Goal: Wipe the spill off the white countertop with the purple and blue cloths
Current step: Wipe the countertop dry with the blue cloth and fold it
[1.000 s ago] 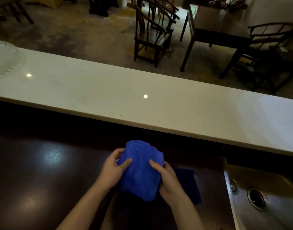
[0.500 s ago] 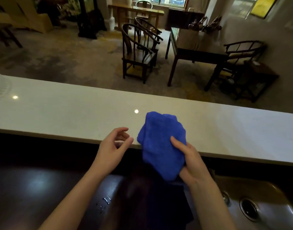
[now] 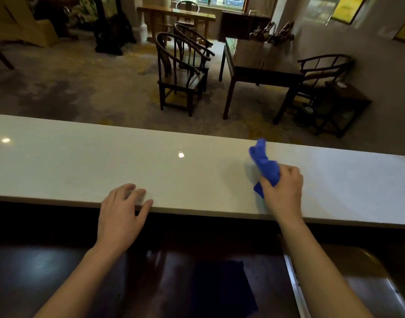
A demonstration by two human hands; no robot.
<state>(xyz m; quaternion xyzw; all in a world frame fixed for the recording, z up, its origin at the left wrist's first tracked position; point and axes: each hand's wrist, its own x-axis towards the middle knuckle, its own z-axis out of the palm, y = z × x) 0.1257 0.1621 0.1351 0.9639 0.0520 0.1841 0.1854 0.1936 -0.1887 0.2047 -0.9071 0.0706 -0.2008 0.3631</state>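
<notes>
My right hand (image 3: 282,189) grips a bunched bright blue cloth (image 3: 264,165) and holds it on the white countertop (image 3: 82,161), right of centre. One end of the cloth sticks up toward the far edge. A faint wet sheen lies just left of the cloth. My left hand (image 3: 122,207) rests on the countertop's near edge with fingers spread, holding nothing. A darker cloth (image 3: 222,288), purple or deep blue in this dim light, lies flat on the dark lower counter below.
A steel sink (image 3: 357,292) sits at the lower right of the dark lower counter (image 3: 47,271). Beyond the white countertop the floor drops away to a room with wooden chairs (image 3: 180,72) and a dark table (image 3: 261,65).
Both hands rose from the lower counter to the white countertop. The left hand let go of the blue cloth and settled on the near edge; the right carried the cloth out to the right.
</notes>
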